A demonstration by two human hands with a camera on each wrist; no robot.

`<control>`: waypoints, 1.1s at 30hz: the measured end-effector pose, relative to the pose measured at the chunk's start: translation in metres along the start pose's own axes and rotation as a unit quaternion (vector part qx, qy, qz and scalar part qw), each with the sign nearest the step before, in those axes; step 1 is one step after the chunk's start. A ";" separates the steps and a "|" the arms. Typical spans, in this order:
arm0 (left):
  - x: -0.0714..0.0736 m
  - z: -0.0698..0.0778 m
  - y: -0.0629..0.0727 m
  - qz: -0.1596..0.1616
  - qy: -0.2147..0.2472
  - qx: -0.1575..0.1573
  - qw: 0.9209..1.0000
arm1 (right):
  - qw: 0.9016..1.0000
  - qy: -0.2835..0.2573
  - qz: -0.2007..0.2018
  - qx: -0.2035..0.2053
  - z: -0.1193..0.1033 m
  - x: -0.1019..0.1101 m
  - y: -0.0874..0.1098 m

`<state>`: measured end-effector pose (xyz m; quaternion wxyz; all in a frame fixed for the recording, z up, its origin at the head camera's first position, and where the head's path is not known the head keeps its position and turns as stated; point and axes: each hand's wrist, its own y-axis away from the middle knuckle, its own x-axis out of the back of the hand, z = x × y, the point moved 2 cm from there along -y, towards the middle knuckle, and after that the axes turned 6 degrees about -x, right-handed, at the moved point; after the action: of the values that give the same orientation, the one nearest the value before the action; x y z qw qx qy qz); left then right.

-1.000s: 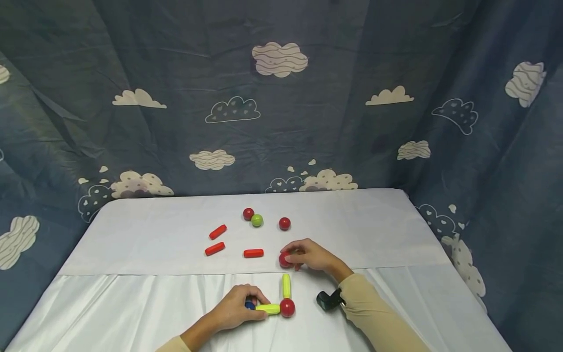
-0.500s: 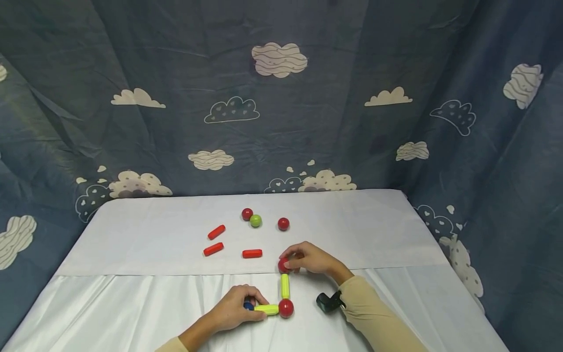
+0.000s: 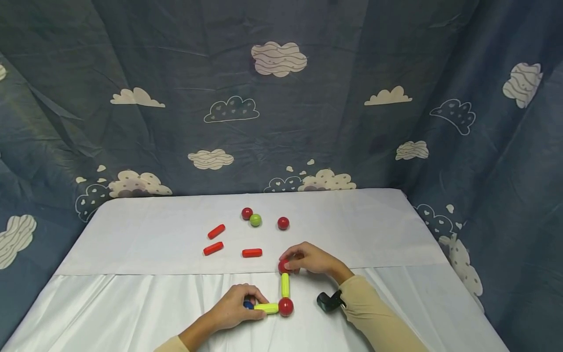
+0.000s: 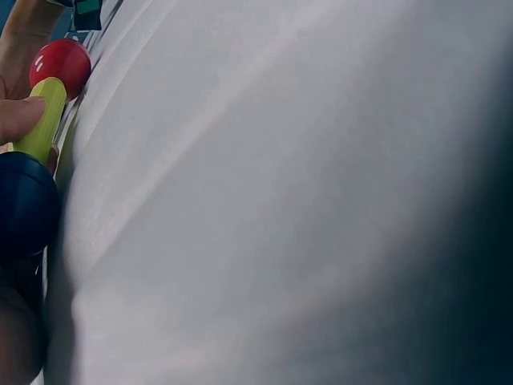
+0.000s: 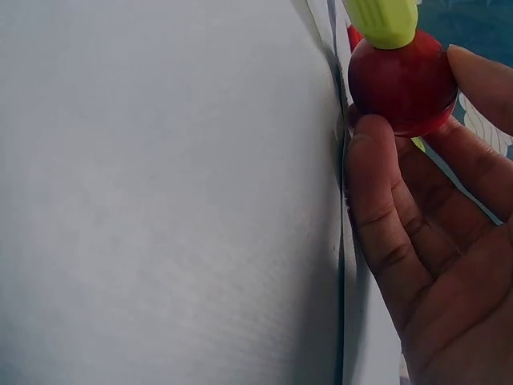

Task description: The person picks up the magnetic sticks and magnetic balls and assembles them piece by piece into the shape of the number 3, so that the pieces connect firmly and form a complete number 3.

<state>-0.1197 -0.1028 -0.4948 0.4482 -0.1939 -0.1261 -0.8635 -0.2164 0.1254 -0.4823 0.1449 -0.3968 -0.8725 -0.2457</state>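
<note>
The held red ball [image 3: 282, 267] now meets the forward-pointing yellow rod [image 3: 285, 285], likely adding a joint.
The right hand [image 3: 314, 258] pinches it between fingertips; the left hand [image 3: 234, 307] clasps the sideways yellow rod [image 3: 269, 308] beside the blue ball [image 4: 28, 204]. Red rods [image 3: 252, 253] lie leftward; white cloth [image 3: 418, 288] opens rightward, its far edge [image 3: 338, 190] well apart.

The red ball [image 3: 281, 267] in the right hand [image 3: 310, 258] now touches the far end of the yellow rod [image 3: 285, 285], where a narrow strip of white cloth parts the two a second earlier. The hand has come slightly nearer the person with it, and the gap to the loose red ball [image 3: 283, 223] behind is wider than before.
</note>
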 end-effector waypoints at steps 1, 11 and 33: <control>0.000 0.000 0.000 0.000 0.001 0.000 1.000 | 1.000 0.000 0.000 0.001 0.000 0.000 0.000; 0.000 0.001 0.000 0.003 0.000 -0.003 1.000 | 1.000 0.015 0.019 -0.007 -0.003 -0.002 0.000; 0.000 0.000 0.000 0.002 0.006 0.009 1.000 | 0.999 0.028 0.023 0.003 -0.004 -0.003 0.001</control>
<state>-0.1195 -0.1026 -0.4950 0.4523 -0.1855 -0.1307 -0.8625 -0.2135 0.1216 -0.4798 0.1765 -0.4090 -0.8595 -0.2507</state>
